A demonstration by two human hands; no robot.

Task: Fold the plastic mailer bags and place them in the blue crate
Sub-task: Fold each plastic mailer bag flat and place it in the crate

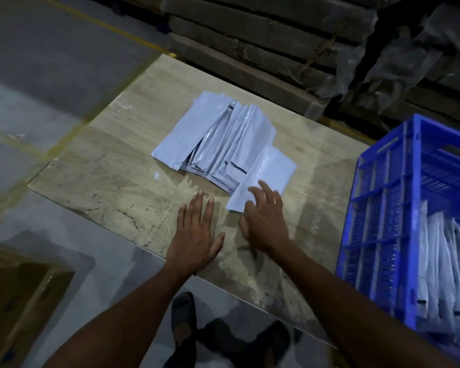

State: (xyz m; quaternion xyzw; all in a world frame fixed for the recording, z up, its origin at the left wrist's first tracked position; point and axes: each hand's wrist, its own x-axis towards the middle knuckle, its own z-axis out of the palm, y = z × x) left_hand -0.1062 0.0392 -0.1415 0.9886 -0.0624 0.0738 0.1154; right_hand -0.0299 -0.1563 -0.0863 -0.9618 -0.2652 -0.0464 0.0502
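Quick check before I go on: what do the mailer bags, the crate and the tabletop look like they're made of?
Mailer bags: thin pale plastic film, glossy, judging by sheen streaks and soft creases. Blue crate: rigid moulded plastic, with ribbed, slotted walls. Tabletop: looks like light wood-grain board, probably laminate, scuffed; a clear glossy film seems to cover it, going by the glare.

no text, label or number can be read anywhere. the mailer bags [223, 139] beyond the hands are plain. the blue crate [398, 208] to their right is unmarked.
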